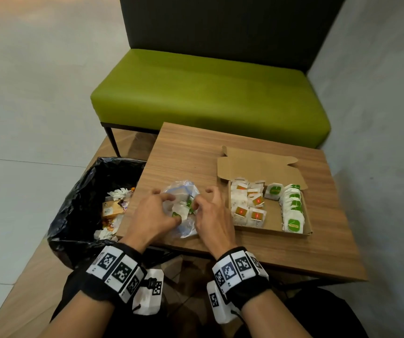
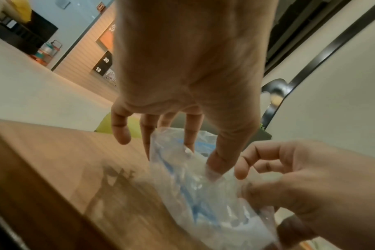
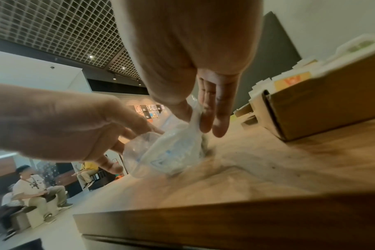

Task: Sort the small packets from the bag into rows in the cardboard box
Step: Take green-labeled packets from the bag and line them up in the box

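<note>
A crumpled clear plastic bag (image 1: pixel 183 189) (image 2: pixel 193 203) (image 3: pixel 167 152) with blue print lies on the wooden table (image 1: pixel 293 254). It holds a few white packets (image 1: pixel 180 211) with green labels. My left hand (image 1: pixel 169 208) (image 2: pixel 201 159) pinches the bag's left side between thumb and fingers. On the bag's right edge, my right hand (image 1: pixel 201 201) (image 3: pixel 193 120) pinches the plastic. To the right lies the open cardboard box (image 1: pixel 272 213) (image 3: pixel 332 104). It holds rows of red-labelled packets (image 1: pixel 241 212) on its left and a row of green-labelled packets (image 1: pixel 293 223) on its right.
A bin lined with a black bag (image 1: pixel 79 203) and holding rubbish stands against the table's left edge. A green bench (image 1: pixel 208 93) sits behind the table. Seated people (image 3: pixel 32 186) show far off in the right wrist view.
</note>
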`<act>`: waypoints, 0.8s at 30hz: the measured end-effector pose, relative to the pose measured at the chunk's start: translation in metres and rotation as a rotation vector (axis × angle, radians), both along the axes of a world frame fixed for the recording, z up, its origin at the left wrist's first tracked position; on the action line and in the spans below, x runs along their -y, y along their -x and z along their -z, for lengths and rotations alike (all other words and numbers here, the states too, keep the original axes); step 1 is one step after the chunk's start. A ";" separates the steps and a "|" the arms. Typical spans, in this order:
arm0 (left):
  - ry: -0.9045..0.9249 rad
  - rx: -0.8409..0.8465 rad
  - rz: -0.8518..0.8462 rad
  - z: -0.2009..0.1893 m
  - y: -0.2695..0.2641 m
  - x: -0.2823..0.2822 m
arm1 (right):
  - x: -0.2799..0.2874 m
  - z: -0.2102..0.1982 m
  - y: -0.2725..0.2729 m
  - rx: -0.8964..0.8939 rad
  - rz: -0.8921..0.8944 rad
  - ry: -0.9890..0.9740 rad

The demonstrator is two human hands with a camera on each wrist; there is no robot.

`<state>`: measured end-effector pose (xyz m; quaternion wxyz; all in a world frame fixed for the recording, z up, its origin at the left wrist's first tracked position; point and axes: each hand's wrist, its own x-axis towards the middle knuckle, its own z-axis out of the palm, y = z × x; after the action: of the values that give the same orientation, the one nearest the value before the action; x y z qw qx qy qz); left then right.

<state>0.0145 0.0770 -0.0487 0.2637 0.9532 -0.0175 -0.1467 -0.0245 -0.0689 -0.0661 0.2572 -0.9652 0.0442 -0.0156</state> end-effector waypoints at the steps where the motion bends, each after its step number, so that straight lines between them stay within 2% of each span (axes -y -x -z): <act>1: -0.021 -0.001 0.003 -0.001 0.000 0.000 | 0.001 0.001 0.001 -0.024 0.019 0.008; 5: -0.081 0.041 0.008 -0.002 0.006 0.002 | 0.000 0.000 0.001 -0.099 0.071 0.017; 11: -0.121 0.085 0.053 -0.005 0.014 0.004 | -0.002 -0.009 0.001 -0.116 0.037 0.085; 16: -0.120 0.080 0.081 -0.004 0.017 0.002 | -0.009 -0.006 -0.002 -0.052 -0.052 0.110; 21: -0.101 0.120 0.087 0.005 0.019 0.001 | -0.020 -0.003 -0.011 -0.114 -0.004 0.283; 24: -0.032 0.165 0.071 0.011 0.020 0.001 | -0.027 -0.004 -0.017 -0.160 0.025 0.310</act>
<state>-0.0053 0.0763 -0.0594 0.2407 0.9650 -0.0706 -0.0772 -0.0079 -0.0422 -0.0622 0.1009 -0.9908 0.0737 0.0516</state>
